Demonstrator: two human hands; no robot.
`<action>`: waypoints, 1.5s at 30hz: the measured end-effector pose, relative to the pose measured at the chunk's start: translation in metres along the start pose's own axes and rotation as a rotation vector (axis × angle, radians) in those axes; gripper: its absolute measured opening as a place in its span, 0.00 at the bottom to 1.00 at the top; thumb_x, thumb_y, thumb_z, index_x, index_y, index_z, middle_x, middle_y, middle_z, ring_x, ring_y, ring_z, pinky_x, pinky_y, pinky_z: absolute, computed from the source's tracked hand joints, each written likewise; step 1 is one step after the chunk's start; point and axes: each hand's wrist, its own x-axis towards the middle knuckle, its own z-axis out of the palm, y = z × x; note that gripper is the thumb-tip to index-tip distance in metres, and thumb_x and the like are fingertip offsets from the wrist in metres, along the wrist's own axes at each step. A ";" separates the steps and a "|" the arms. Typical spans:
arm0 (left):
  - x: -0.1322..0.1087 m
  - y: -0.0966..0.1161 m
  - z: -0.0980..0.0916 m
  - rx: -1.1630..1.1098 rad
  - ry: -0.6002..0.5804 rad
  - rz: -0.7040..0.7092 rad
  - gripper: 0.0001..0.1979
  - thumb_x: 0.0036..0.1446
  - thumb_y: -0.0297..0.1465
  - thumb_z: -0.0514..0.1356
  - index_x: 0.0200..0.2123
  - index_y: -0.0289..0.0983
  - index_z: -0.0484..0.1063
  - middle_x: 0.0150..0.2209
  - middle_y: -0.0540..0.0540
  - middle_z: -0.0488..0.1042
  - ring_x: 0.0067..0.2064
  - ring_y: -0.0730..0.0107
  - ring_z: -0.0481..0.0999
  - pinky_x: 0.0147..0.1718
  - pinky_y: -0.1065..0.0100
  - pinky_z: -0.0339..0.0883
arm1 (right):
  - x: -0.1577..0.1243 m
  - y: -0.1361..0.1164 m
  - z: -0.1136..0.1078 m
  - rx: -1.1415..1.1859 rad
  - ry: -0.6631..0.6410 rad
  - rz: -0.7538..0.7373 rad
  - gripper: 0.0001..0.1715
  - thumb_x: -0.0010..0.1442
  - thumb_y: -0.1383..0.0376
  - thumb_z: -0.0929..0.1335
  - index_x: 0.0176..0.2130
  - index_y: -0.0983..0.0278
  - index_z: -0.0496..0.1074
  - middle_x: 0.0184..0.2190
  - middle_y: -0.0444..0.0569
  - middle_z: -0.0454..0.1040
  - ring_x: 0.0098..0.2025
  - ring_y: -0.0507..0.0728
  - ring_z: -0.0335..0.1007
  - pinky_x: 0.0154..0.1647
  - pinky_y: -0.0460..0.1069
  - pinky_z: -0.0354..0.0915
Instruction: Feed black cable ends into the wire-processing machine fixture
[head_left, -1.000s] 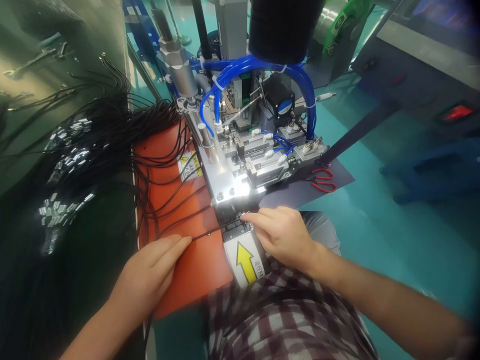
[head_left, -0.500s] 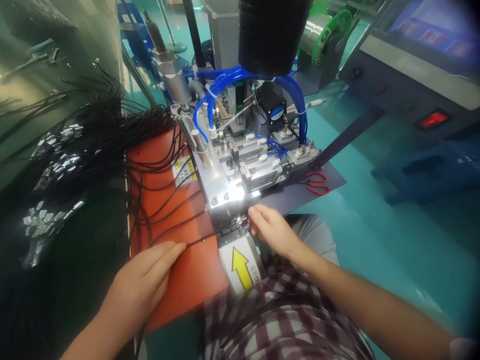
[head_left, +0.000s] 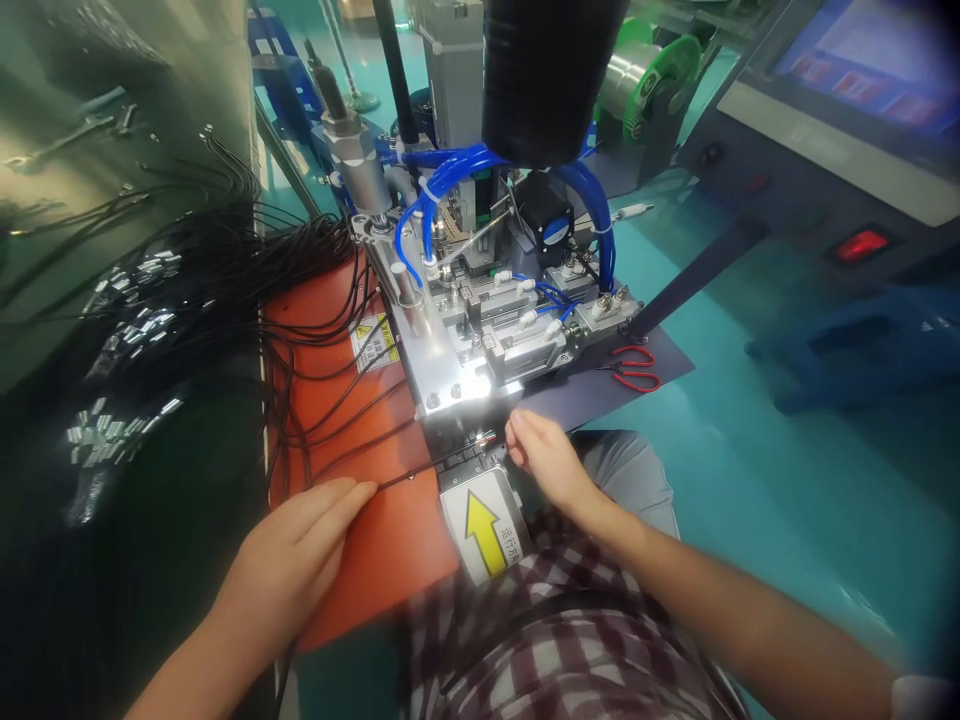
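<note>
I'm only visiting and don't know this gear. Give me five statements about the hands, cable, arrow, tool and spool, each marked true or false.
1. The left hand holds a cable. True.
2. The arrow is red. False: it is yellow.
3. The right hand holds the red-handled tool. False: the tool lies on the dark sheet, apart from that hand.
4. The spool is partly green. True.
5. Both hands are on the spool. False: neither touches it.

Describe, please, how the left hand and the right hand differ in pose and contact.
The left hand is extended; the right hand is curled. The left hand grips the black cable; the right hand sits just past its wire ends, its own grip unclear. The left hand is over the orange plate; the right hand is off it. Both are bare.
</note>
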 end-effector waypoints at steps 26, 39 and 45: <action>-0.001 0.001 0.002 -0.039 0.041 -0.022 0.17 0.62 0.22 0.50 0.51 0.38 0.70 0.43 0.41 0.78 0.43 0.64 0.79 0.43 0.65 0.75 | -0.046 0.025 -0.036 0.070 -0.047 0.191 0.25 0.58 0.46 0.63 0.23 0.60 0.59 0.18 0.38 0.60 0.19 0.50 0.52 0.22 0.47 0.52; 0.039 -0.012 0.004 0.034 0.048 -0.188 0.15 0.62 0.21 0.47 0.41 0.34 0.73 0.38 0.42 0.77 0.39 0.66 0.78 0.38 0.68 0.73 | -0.070 0.047 -0.033 0.047 -0.128 0.209 0.28 0.57 0.41 0.62 0.22 0.59 0.57 0.18 0.39 0.58 0.18 0.50 0.47 0.21 0.48 0.47; 0.037 -0.011 0.006 0.005 0.052 -0.198 0.14 0.63 0.21 0.48 0.40 0.33 0.73 0.37 0.43 0.77 0.39 0.67 0.77 0.37 0.68 0.73 | -0.080 0.061 -0.031 0.008 -0.184 0.224 0.30 0.56 0.39 0.62 0.22 0.60 0.56 0.18 0.38 0.57 0.19 0.49 0.47 0.21 0.46 0.48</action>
